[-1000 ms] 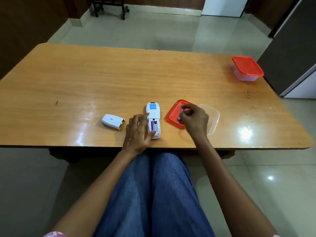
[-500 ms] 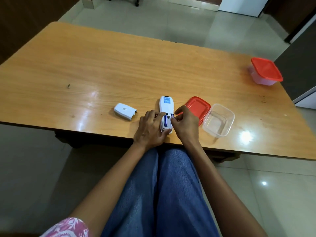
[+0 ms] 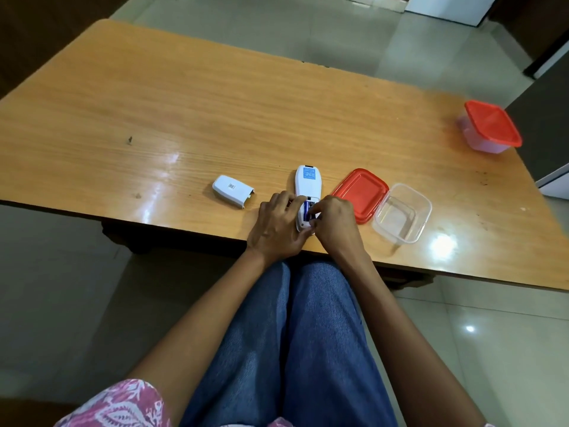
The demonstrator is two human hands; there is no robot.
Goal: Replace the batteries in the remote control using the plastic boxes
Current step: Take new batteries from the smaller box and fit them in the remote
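Observation:
A white remote control [image 3: 307, 184] lies face down near the table's front edge, its battery bay uncovered. My left hand [image 3: 277, 226] steadies its left side. My right hand [image 3: 334, 223] pinches a blue battery [image 3: 308, 211] and presses it into the bay. The remote's white battery cover [image 3: 232, 191] lies to the left on the table. To the right sit a loose red lid [image 3: 360, 194] and an open clear plastic box [image 3: 403, 212] with nothing visible inside.
A second plastic box with a red lid on it [image 3: 491, 126] stands at the far right of the wooden table [image 3: 184, 112]. My knees in blue jeans are under the front edge. A dark cabinet stands to the right.
My right hand carried a blue battery from over the red lid to the remote's bay. My left hand stayed on the remote. The camera tilted down and closer.

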